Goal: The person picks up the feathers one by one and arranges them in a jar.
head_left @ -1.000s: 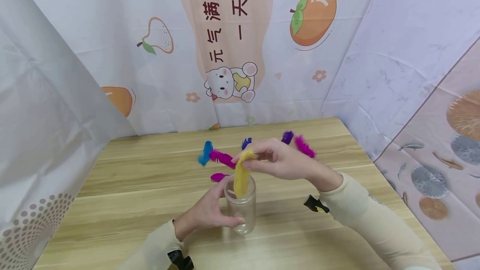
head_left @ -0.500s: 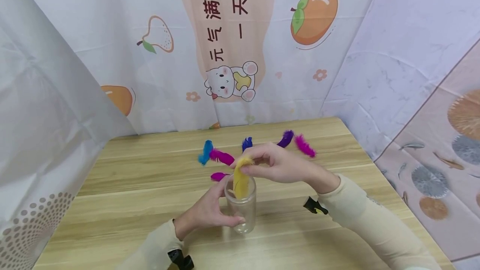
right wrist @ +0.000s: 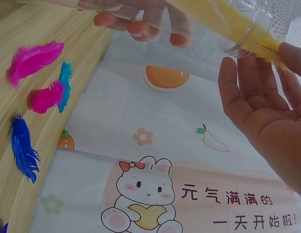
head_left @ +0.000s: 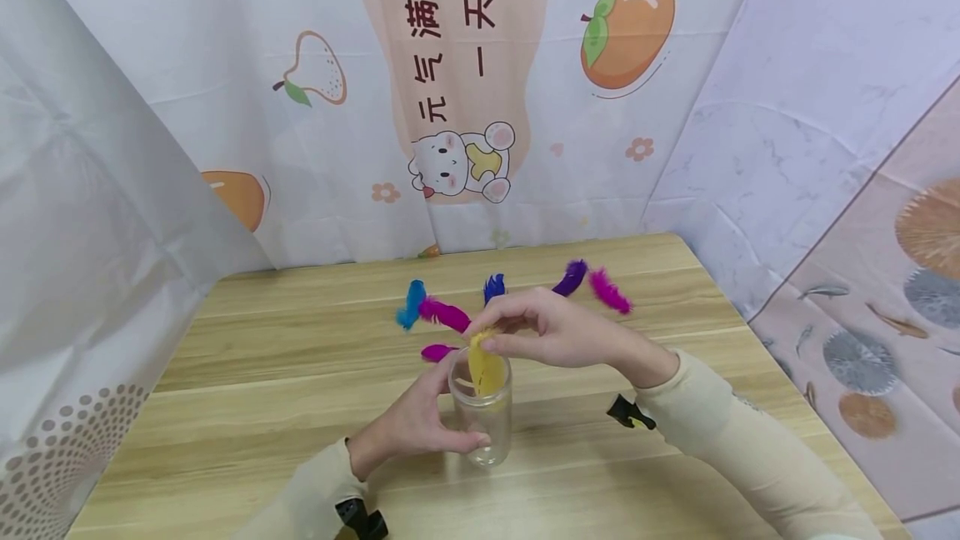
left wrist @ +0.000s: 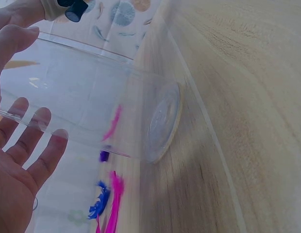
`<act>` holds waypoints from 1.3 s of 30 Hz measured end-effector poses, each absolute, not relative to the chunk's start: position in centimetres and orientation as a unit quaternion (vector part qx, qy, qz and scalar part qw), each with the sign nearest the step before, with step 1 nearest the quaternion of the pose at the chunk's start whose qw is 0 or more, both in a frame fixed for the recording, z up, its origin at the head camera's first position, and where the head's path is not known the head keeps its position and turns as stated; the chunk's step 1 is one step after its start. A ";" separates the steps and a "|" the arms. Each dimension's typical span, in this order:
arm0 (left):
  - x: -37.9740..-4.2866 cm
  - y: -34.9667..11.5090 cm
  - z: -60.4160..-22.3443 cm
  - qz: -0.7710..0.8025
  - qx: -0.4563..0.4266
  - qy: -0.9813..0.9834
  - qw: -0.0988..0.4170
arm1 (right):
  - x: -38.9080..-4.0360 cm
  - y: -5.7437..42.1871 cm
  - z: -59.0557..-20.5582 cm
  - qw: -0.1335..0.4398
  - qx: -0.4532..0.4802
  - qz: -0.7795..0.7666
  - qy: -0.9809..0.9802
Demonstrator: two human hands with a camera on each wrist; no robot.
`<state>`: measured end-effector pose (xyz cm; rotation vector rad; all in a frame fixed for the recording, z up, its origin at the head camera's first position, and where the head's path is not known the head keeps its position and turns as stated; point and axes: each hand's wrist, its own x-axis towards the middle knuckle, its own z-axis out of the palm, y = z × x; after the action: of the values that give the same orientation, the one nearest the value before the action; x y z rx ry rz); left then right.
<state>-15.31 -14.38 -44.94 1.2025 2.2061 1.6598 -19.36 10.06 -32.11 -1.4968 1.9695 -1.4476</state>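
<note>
A clear glass jar (head_left: pixel 486 427) stands upright on the wooden table (head_left: pixel 300 398). My left hand (head_left: pixel 417 423) grips it, thumb on the near side and fingers round the far side. Above the jar's mouth, my right hand (head_left: pixel 551 327) pinches the upper end of a yellow feather (head_left: pixel 486 369), whose lower part is inside the jar. In the right wrist view the yellow feather (right wrist: pixel 213 19) slants through the rim, with the thumb and fingers of my right hand (right wrist: pixel 272 92) at its end. The left wrist view shows the fingers of my left hand (left wrist: pixel 31 150) against the glass.
Behind the jar lie a light blue feather (head_left: pixel 412 305), two magenta feathers (head_left: pixel 444 314) beside it, and a dark blue feather (head_left: pixel 493 286). Farther right are a purple feather (head_left: pixel 572 277) and another magenta feather (head_left: pixel 610 292). A printed curtain (head_left: pixel 315 173) hangs along the table's back edge.
My right hand has lowered slightly, and the yellow feather has gone deeper into the jar. My left hand and the jar have stayed in place.
</note>
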 end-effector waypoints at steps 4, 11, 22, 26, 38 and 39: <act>-15.3 -14.4 -44.9 0.551 0.397 0.731 0.066 | -19.4 10.1 -32.0 0.137 -0.516 -0.501 0.682; -15.1 -14.4 -44.8 0.553 0.382 0.737 0.073 | -19.5 10.3 -31.9 0.142 -0.506 -0.505 0.685; -15.3 -14.2 -45.1 0.566 0.393 0.722 0.064 | -22.6 10.2 -32.9 0.132 -0.409 -0.500 0.752; -15.2 -14.3 -45.0 0.562 0.385 0.730 0.056 | -24.6 10.0 -34.3 0.132 -0.371 -0.507 0.767; -15.0 -14.7 -44.2 0.530 0.377 0.758 0.045 | -29.7 7.2 -39.4 0.157 -0.319 -0.487 0.798; -15.0 -14.7 -44.2 0.531 0.377 0.757 0.044 | -30.0 6.9 -39.9 0.164 -0.310 -0.480 0.804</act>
<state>-14.97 -14.67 -44.16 1.1524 2.3138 1.6241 -29.96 6.86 -39.88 -0.8831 2.2935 -1.3671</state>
